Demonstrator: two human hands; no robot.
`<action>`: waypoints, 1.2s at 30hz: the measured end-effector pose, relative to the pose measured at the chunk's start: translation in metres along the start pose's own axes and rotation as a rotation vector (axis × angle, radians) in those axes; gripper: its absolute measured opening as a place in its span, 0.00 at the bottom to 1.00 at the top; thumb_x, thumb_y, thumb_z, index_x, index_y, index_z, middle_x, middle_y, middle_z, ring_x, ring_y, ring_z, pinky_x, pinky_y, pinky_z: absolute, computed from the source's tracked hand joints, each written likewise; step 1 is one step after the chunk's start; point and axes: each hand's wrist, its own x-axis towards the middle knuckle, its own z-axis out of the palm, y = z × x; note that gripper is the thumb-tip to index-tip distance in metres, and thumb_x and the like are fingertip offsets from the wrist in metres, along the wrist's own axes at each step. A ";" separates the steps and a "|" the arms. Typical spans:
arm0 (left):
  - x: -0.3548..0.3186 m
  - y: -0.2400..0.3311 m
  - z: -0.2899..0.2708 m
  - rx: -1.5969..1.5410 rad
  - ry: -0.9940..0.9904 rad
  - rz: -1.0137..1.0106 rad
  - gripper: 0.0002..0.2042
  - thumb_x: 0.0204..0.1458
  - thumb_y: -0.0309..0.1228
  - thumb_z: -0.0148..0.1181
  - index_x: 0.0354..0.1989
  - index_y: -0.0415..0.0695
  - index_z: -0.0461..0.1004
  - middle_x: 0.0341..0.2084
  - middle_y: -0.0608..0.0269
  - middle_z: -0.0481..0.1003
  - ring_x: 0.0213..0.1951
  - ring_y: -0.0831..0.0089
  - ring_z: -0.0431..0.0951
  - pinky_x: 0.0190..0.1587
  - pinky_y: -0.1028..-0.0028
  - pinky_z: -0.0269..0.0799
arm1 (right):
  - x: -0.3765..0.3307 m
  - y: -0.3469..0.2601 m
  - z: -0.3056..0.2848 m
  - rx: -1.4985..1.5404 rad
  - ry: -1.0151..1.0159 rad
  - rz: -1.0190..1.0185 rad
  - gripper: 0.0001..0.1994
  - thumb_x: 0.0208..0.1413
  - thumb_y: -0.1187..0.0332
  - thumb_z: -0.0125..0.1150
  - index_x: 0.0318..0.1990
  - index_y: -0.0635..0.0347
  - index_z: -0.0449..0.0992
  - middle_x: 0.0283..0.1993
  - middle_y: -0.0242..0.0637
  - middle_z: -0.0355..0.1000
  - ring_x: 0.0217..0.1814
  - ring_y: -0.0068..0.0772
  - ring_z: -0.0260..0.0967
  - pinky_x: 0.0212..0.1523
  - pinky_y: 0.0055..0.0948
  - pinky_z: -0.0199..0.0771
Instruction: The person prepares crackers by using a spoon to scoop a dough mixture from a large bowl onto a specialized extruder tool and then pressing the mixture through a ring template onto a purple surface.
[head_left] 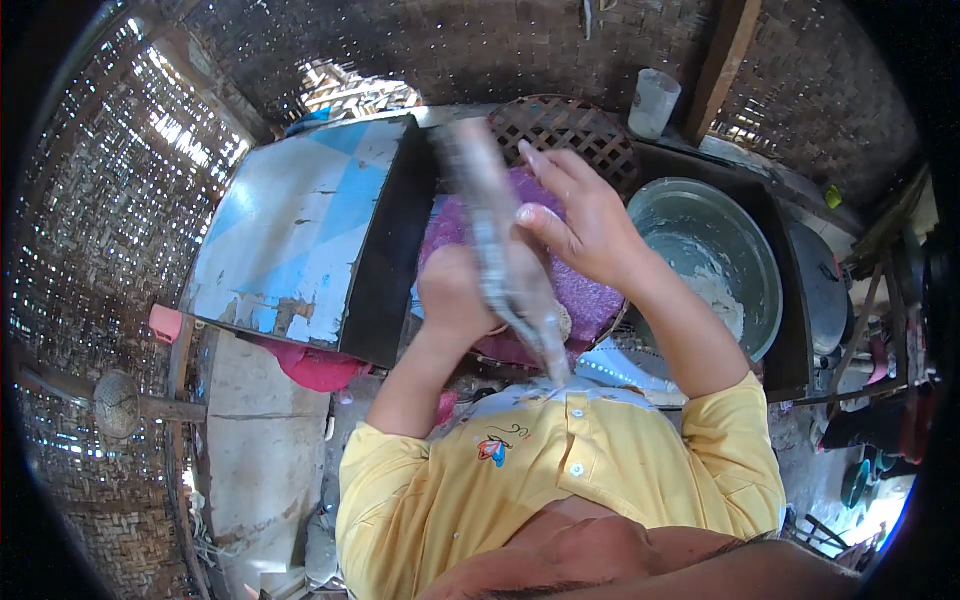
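A long, flat, pale object [487, 240], smeared by motion, stands almost edge-on in front of me; its kind cannot be made out. My left hand [452, 285] is closed at its left side and appears to grip it. On the other side, my right hand [585, 220] has its thumb and fingers apart, with white residue on the fingertips. It is close to the object, but I cannot tell whether it touches. Beneath both hands lies a bright purple surface [590, 295], partly covered by the object and my hands.
To the right, a grey-green basin [765, 270] holds a whitish paste [715, 290]. An open-weave basket [565, 125] and a translucent cup [655, 103] stand at the back. A worn blue-and-white panel [300, 225] lies left, with a pink item [310, 368] below it. Woven walls enclose the space.
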 end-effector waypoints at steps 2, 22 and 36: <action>0.021 0.024 0.020 -0.212 0.099 0.104 0.07 0.30 0.33 0.59 0.16 0.47 0.67 0.14 0.59 0.67 0.17 0.59 0.67 0.21 0.64 0.60 | 0.005 -0.014 -0.016 0.040 0.022 -0.009 0.25 0.45 0.57 0.58 0.47 0.67 0.66 0.38 0.46 0.65 0.40 0.48 0.64 0.41 0.37 0.65; 0.087 0.104 0.108 -0.991 -0.648 0.205 0.22 0.32 0.32 0.67 0.40 0.43 0.69 0.38 0.58 0.71 0.44 0.68 0.70 0.48 0.72 0.63 | -0.196 0.036 -0.220 0.189 0.967 0.338 0.21 0.44 0.78 0.55 0.47 0.56 0.56 0.31 0.31 0.60 0.27 0.19 0.59 0.23 0.18 0.63; 0.078 0.130 0.149 -1.637 -0.871 -0.073 0.22 0.35 0.25 0.64 0.42 0.41 0.67 0.38 0.55 0.71 0.38 0.69 0.72 0.38 0.69 0.70 | -0.227 0.056 -0.160 0.753 1.469 0.234 0.11 0.47 0.79 0.52 0.37 0.55 0.62 0.36 0.33 0.62 0.38 0.31 0.62 0.39 0.26 0.65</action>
